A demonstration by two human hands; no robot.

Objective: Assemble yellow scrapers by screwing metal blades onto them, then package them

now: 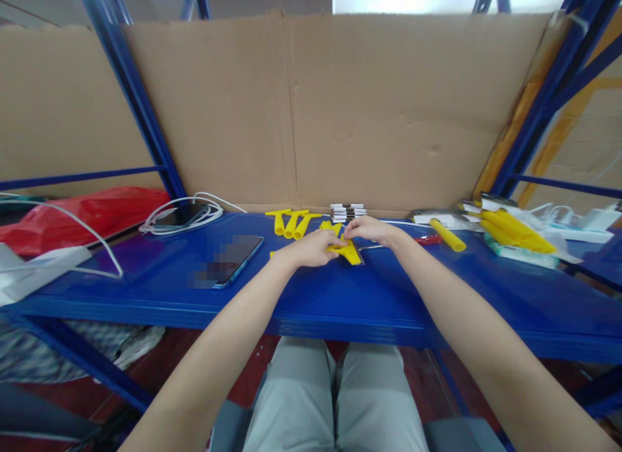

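Note:
Both hands meet over a yellow plastic piece (352, 253) near the middle of the blue table. My left hand (318, 247) has its fingers closed on the piece's left side. My right hand (367, 229) is pinched at its upper edge; whatever sits between those fingertips is too small to make out. Just behind the hands lie more yellow parts, partly hidden. Several yellow T-shaped pieces (290, 225) rest side by side to the left. A screwdriver with a red handle (428, 240) lies right of the hands.
A phone (236, 263) lies left of the hands, with a coiled white cable (211, 212) behind it. Small boxes (348, 210) stand by the cardboard wall (364, 115). A yellow tube (448, 236) and yellow bagged parts (518, 232) lie right. Red bag (92, 212) far left.

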